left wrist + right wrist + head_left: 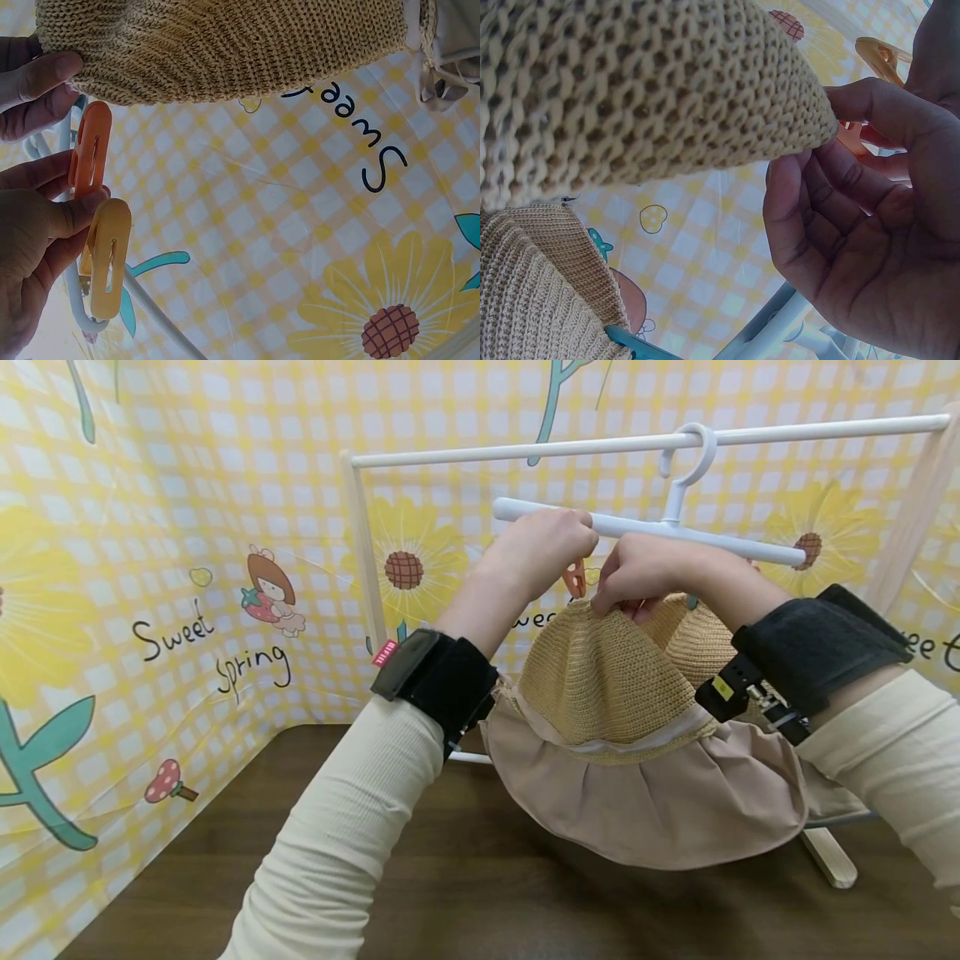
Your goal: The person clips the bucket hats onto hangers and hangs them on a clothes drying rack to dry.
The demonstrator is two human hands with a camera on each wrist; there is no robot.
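A sun hat (pixel 607 685) with a straw-coloured knitted crown and a dusty-pink fabric brim hangs in front of the rack. My right hand (pixel 652 572) pinches the top of its crown between thumb and fingers. Just below the hanger bar, my left hand (pixel 547 547) pinches an orange clip (pixel 91 150) by its lower end in the left wrist view. The clip's other end sits right at the crown's tip. Close beside that thumb is a yellow clip (pixel 111 259). A white hanger (pixel 675 522) runs behind both hands.
A second knitted hat (pixel 701 647) hangs behind the first, with a teal clip (pixel 637 343) at its top. The hanger hooks over the white rail (pixel 525 450) of a rack with wooden posts (pixel 365 552). Below lies a dark wood tabletop (pixel 420 868); patterned cloth surrounds it.
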